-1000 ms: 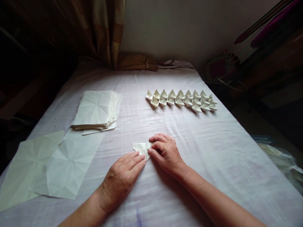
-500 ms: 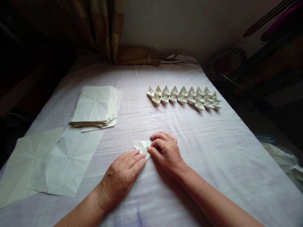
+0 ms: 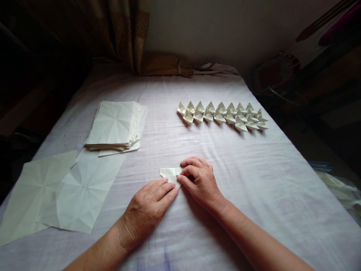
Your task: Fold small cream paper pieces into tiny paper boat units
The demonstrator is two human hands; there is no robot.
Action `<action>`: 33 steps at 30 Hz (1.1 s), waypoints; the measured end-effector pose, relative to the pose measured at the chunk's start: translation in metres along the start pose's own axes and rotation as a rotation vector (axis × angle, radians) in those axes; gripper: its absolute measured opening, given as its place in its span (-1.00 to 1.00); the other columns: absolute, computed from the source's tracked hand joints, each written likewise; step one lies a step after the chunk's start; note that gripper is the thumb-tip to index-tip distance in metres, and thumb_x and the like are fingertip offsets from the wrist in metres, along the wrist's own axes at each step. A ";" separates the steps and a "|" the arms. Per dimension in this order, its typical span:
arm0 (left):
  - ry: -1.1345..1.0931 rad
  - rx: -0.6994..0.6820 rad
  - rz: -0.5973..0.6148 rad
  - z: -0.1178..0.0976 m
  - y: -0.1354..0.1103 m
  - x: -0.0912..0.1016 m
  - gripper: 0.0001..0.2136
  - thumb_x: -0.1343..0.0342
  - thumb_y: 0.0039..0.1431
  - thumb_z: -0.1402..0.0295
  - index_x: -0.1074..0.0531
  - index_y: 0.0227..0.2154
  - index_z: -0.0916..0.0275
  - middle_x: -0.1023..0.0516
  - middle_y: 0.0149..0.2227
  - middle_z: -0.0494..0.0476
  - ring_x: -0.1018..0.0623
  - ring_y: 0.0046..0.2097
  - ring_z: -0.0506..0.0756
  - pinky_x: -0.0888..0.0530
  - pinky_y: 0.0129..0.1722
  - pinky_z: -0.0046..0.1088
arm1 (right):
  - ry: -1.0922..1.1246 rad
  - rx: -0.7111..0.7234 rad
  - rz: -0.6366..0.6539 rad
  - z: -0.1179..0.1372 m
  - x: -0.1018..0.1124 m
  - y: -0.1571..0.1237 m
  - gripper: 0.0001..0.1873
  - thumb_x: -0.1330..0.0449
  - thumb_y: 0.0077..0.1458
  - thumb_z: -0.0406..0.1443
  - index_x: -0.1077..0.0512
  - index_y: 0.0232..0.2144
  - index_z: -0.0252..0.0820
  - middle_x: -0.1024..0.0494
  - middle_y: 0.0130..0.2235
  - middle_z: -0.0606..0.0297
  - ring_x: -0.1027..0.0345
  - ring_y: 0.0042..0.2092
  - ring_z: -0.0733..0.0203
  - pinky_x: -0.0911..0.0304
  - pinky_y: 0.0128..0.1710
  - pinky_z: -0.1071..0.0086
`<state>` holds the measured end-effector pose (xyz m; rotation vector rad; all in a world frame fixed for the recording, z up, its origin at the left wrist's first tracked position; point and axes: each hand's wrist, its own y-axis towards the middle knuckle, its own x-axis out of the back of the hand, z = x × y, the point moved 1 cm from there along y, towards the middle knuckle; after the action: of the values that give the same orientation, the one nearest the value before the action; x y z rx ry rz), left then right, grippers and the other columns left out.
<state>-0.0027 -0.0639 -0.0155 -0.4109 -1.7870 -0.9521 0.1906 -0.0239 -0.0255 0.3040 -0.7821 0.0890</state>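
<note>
A small folded piece of white paper lies on the cloth in front of me, with crease lines on its top. My left hand rests flat with its fingers stretched out, the fingertips on the paper's near edge. From the right, my right hand pinches the paper's right side between thumb and index finger; the other fingers curl beyond it. Part of the paper is hidden under both hands. Farther off to the right stand rows of small folded paper boats, set close together.
A stack of creased paper sheets sits at the left. Nearer me, two loose creased sheets overlap. A pale sheet covers the surface, and a brown curtain hangs at the back. Plastic bags lie beyond the right edge.
The view has shifted slightly. My left fingertips sit a little farther right over the paper's near point; my right hand keeps nearly the same pinch.
</note>
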 end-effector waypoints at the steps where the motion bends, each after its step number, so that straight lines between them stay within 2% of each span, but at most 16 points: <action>1: -0.003 0.007 -0.001 0.000 0.000 0.000 -0.70 0.12 0.36 0.49 -0.50 -0.03 0.27 -0.60 -0.06 0.16 -0.53 0.03 0.14 -0.50 0.04 -0.27 | 0.003 0.001 0.006 0.000 0.000 0.000 -0.85 -0.28 0.07 -0.31 -0.45 -0.53 -0.09 -0.57 -0.19 0.28 -0.36 -0.04 0.05 -0.10 0.02 0.07; 11: -0.001 0.020 -0.009 0.000 0.001 0.001 -0.69 0.13 0.36 0.49 -0.50 -0.03 0.25 -0.59 -0.07 0.18 -0.54 0.01 0.12 -0.49 0.05 -0.28 | 0.027 0.033 0.060 -0.003 0.004 0.001 -0.85 -0.27 0.09 -0.30 -0.48 -0.52 -0.09 -0.58 -0.17 0.26 -0.35 -0.01 0.04 -0.10 0.04 0.06; 17: 0.011 0.018 -0.010 -0.001 0.001 0.000 -0.70 0.11 0.36 0.49 -0.51 -0.05 0.24 -0.58 -0.04 0.19 -0.53 0.02 0.12 -0.48 0.05 -0.29 | 0.008 0.021 0.039 -0.002 0.003 0.000 -0.88 -0.27 0.08 -0.31 -0.46 -0.50 -0.09 -0.57 -0.16 0.27 -0.35 -0.01 0.05 -0.10 0.04 0.07; 22: 0.022 0.002 0.012 -0.001 0.001 0.002 -0.68 0.15 0.37 0.49 -0.51 -0.04 0.22 -0.58 -0.02 0.17 -0.53 0.03 0.12 -0.49 0.04 -0.29 | 0.025 0.025 0.042 -0.002 0.005 0.001 -0.86 -0.20 0.12 -0.33 -0.47 -0.49 -0.09 -0.58 -0.17 0.25 -0.36 -0.01 0.05 -0.11 0.06 0.06; 26: 0.010 -0.006 0.032 0.000 0.000 0.004 -0.67 0.16 0.37 0.49 -0.50 -0.03 0.22 -0.58 -0.01 0.17 -0.53 0.04 0.13 -0.50 0.05 -0.27 | 0.037 0.041 0.105 -0.005 0.010 0.001 -0.86 -0.20 0.14 -0.32 -0.47 -0.47 -0.09 -0.58 -0.12 0.25 -0.33 0.04 0.03 -0.11 0.08 0.03; 33: -0.064 0.012 0.040 0.005 -0.001 0.004 -0.71 0.13 0.37 0.48 -0.46 -0.02 0.30 -0.60 -0.02 0.17 -0.54 0.04 0.12 -0.49 0.06 -0.29 | 0.005 0.186 0.225 -0.014 0.023 0.001 -0.90 -0.18 0.20 -0.30 -0.50 -0.36 -0.09 -0.56 -0.03 0.20 -0.30 0.12 0.02 -0.15 0.12 0.01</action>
<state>-0.0083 -0.0616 -0.0133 -0.4719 -1.8345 -0.9092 0.2167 -0.0192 -0.0185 0.3911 -0.8023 0.3756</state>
